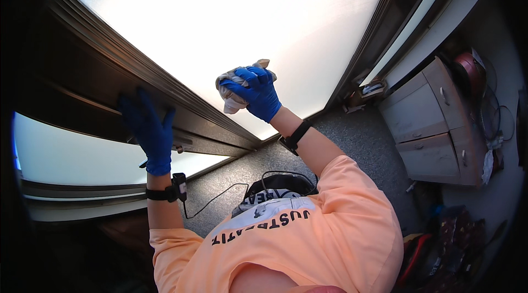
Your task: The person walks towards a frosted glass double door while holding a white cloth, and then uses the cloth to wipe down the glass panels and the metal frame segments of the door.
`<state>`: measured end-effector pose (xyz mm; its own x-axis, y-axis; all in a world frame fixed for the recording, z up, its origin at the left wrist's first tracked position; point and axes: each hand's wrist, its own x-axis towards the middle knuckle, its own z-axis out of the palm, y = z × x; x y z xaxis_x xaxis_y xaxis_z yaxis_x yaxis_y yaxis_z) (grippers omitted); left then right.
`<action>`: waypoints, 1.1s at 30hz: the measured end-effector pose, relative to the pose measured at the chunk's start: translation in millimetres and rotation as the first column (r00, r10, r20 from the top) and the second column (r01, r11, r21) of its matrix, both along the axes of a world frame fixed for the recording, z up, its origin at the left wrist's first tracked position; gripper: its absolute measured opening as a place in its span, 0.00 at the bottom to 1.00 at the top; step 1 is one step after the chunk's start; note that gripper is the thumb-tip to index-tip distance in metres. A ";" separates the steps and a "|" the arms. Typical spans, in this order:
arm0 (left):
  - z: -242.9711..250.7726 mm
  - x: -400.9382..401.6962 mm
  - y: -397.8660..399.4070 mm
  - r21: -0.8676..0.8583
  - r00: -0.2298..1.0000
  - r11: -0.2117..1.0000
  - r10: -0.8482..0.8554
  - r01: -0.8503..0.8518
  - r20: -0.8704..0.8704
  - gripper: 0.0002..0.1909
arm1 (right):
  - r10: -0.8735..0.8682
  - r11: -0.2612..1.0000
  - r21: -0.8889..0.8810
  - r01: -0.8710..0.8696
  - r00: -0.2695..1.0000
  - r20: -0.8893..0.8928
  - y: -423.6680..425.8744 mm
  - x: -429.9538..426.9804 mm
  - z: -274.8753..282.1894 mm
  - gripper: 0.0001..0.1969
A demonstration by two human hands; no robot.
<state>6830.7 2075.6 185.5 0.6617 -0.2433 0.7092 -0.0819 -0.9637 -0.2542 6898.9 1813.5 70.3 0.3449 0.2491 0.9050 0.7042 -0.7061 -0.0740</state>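
My right hand [258,93], in a blue glove, grips a crumpled pale cloth [231,92] against or just in front of a bright frosted glass pane [247,16]; actual contact cannot be made out. To the left, my left hand [152,132], gloved the same way, rests with fingers spread on the dark metal frame [95,82] beside the pane. It holds nothing. Its fingertips are in shadow. Close to its wrist, a small metal fitting, perhaps a lock or handle [181,144], projects from the frame. A second frosted pane [74,148] lies beyond that frame at the left.
A worn wooden cabinet [425,128] with metal handles stands at the right, a red rounded object [470,68] on top. Small items lie in a box [373,87] near the pane's corner. Dark bags or fabric [453,239] are at lower right. A thin cable [214,194] runs from my left wristband.
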 end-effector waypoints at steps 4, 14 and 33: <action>-6.3 4.9 5.1 0.002 1.000 1.000 0.016 -0.016 -0.006 0.47 | 0.041 0.999 -0.028 -0.040 0.998 0.056 -41.1 12.0 23.2 0.18; -3.9 4.6 -1.9 0.023 1.000 1.000 -0.006 0.005 0.010 0.49 | -0.388 0.547 0.767 0.336 0.913 -0.124 -301.8 97.5 28.3 0.06; -9.2 3.4 10.0 0.066 0.998 0.996 0.053 -0.056 0.039 0.51 | -0.106 0.951 0.280 0.130 0.989 -0.099 -117.1 30.7 4.1 0.15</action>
